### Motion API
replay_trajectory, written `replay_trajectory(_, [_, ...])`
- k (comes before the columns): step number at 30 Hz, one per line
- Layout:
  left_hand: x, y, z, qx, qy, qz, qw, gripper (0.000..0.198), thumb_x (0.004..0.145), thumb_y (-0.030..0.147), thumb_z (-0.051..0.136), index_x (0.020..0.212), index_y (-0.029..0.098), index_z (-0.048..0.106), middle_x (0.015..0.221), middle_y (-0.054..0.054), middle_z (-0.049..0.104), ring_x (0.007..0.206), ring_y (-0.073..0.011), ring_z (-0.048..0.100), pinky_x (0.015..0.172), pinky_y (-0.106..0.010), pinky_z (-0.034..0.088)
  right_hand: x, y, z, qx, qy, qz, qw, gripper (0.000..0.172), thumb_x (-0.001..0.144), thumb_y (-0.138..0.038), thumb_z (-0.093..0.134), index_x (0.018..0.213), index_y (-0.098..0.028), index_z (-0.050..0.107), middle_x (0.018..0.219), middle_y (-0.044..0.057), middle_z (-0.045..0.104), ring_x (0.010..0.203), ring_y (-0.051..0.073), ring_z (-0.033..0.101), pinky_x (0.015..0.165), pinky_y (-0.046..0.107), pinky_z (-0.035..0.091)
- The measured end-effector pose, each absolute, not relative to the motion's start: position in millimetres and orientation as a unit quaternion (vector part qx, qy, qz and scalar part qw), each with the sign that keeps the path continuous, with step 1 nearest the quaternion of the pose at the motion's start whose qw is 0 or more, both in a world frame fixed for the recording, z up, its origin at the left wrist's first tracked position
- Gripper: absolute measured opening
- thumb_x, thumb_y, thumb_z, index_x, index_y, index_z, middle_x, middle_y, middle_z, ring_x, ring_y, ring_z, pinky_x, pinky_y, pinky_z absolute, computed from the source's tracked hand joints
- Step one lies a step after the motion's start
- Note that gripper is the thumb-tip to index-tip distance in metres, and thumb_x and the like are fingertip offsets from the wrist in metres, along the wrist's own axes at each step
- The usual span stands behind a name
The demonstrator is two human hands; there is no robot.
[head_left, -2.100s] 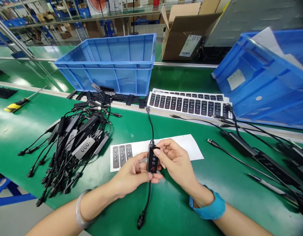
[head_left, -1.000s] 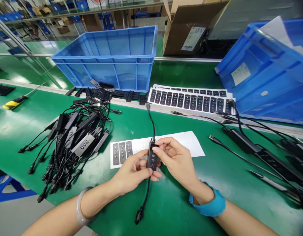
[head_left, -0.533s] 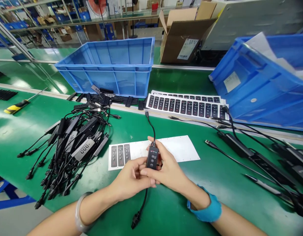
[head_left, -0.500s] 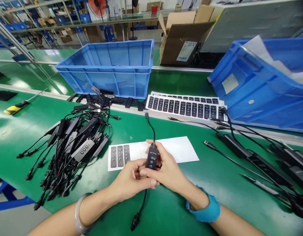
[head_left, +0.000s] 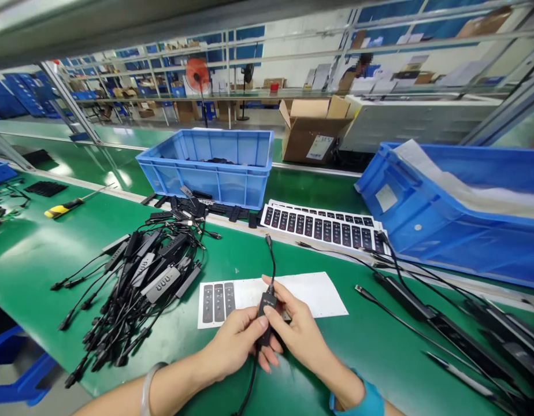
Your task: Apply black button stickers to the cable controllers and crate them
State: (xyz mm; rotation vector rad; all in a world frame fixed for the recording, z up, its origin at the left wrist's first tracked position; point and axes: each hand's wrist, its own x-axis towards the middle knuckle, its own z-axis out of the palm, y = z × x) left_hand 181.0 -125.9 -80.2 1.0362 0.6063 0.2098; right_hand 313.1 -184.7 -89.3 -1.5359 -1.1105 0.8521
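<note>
The controller [head_left: 268, 299] looks like smooth plastic; the desk [head_left: 362, 352], glossy; the bin [head_left: 201, 180] at upper centre, shiny plastic; the wristband [head_left: 367, 401], lower right, matt cloth.

The light is bright — pale glare on the green table [head_left: 379, 358], overhead beam [head_left: 163, 29] blurred.

No words or numbers are legible. The white label [head_left: 319, 147] on the cardboard box [head_left: 294, 144] bears print too small to read. The sticker sheet [head_left: 319, 225] repeats tiny pale symbols above red marks. Small red and pale marks top the black control unit [head_left: 269, 299], unreadable.
</note>
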Motion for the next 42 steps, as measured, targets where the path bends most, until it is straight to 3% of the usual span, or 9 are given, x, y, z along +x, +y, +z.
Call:
replay_trajectory(5, [173.9,-123.2,-70.4,0.581,0.269,0.071,0.764,0.056,0.078,0.062,0.058,0.103,0.012,0.059,0.084,-0.007,0.064,0.065,-0.0160,0.066,0.060,-0.027,0.053,331.6,-182.5,-88.3,-0.657,-0.459,0.347,0.487,0.062,0.082,-0.042,0.049,0.136,-0.011,0.049,0.076,0.003,0.063,0.066,0.018,0.060,0.060,0.029,0.050])
replay_trajectory(10, [141.9,-116.9,-27.7,0.877,0.276,-0.001,0.393,0.033,0.080,0.024,0.066,0.112,0.017,0.066,0.106,-0.012,0.067,0.098,-0.0291,0.063,0.090,-0.043,0.050,418.3,-198.2,-73.8,-0.803,-0.498,0.149,0.291,0.055,0.078,-0.037,0.048,0.123,-0.009,0.059,0.077,0.012,0.067,0.065,0.029,0.063,0.064,0.044,0.051])
replay_trajectory(13, [120.6,-112.4,-24.7,0.915,0.339,-0.061,0.212,0.042,0.080,0.004,0.051,0.120,0.009,0.062,0.125,-0.021,0.061,0.117,-0.0366,0.056,0.100,-0.052,0.043,428.2,-197.5,-63.2,-0.827,-0.527,-0.023,0.192,0.044,0.078,-0.030,0.049,0.112,-0.008,0.065,0.092,0.022,0.067,0.084,0.039,0.063,0.075,0.054,0.049])
replay_trajectory(15, [109.5,-110.0,-33.3,0.916,0.349,-0.083,0.179,0.052,0.078,-0.003,0.042,0.128,0.005,0.056,0.137,-0.025,0.052,0.127,-0.0363,0.049,0.106,-0.051,0.038,402.1,-184.3,-60.9,-0.772,-0.599,0.004,0.214,0.033,0.083,-0.027,0.047,0.108,-0.015,0.067,0.102,0.019,0.067,0.095,0.036,0.062,0.082,0.050,0.050])
replay_trajectory(24, [87.7,-110.4,-58.6,0.927,0.319,-0.040,0.194,0.054,0.070,0.002,0.047,0.124,0.006,0.054,0.143,-0.023,0.047,0.134,-0.0336,0.043,0.108,-0.047,0.037,277.1,-135.6,-82.6,-0.627,-0.691,0.147,0.328,0.018,0.081,-0.017,0.058,0.098,-0.018,0.066,0.110,0.015,0.062,0.105,0.033,0.056,0.089,0.050,0.047])
replay_trajectory(29, [89.4,-101.4,-51.9,0.900,0.397,0.042,0.177,0.043,0.078,-0.003,0.037,0.110,0.013,0.060,0.112,-0.015,0.066,0.102,-0.0280,0.062,0.087,-0.041,0.048,288.4,-156.4,-62.1,-0.553,-0.624,0.228,0.503,0.017,0.093,-0.031,0.050,0.079,-0.024,0.057,0.089,0.006,0.060,0.088,0.024,0.058,0.077,0.035,0.049])
replay_trajectory(35, [89.6,-70.8,-38.9,0.806,0.521,0.209,0.187,0.026,0.080,-0.002,0.038,0.083,0.011,0.060,0.094,-0.018,0.059,0.101,-0.0358,0.053,0.088,-0.052,0.039,311.2,-167.3,-59.5,-0.555,-0.454,0.275,0.640,0.022,0.091,-0.046,0.054,0.088,-0.025,0.056,0.080,0.002,0.052,0.066,0.017,0.048,0.060,0.029,0.043])
replay_trajectory(40, [83.2,-41.4,-14.4,0.739,0.483,0.317,0.347,0.002,0.084,0.020,0.055,0.085,0.017,0.055,0.076,-0.003,0.053,0.074,-0.0207,0.055,0.072,-0.034,0.045,315.4,-167.1,-87.1,-0.544,-0.386,0.329,0.669,0.026,0.089,-0.051,0.055,0.095,-0.026,0.052,0.079,0.000,0.048,0.065,0.016,0.048,0.061,0.031,0.043])
replay_trajectory(42, [84.8,-32.2,-0.4,0.693,0.453,0.352,0.436,0.020,0.088,0.036,0.053,0.095,0.017,0.054,0.075,0.000,0.052,0.061,-0.0141,0.051,0.059,-0.027,0.043,315.3,-166.0,-91.6,-0.538,-0.361,0.344,0.679,0.027,0.089,-0.052,0.056,0.097,-0.027,0.051,0.077,-0.001,0.047,0.064,0.016,0.048,0.059,0.029,0.042])
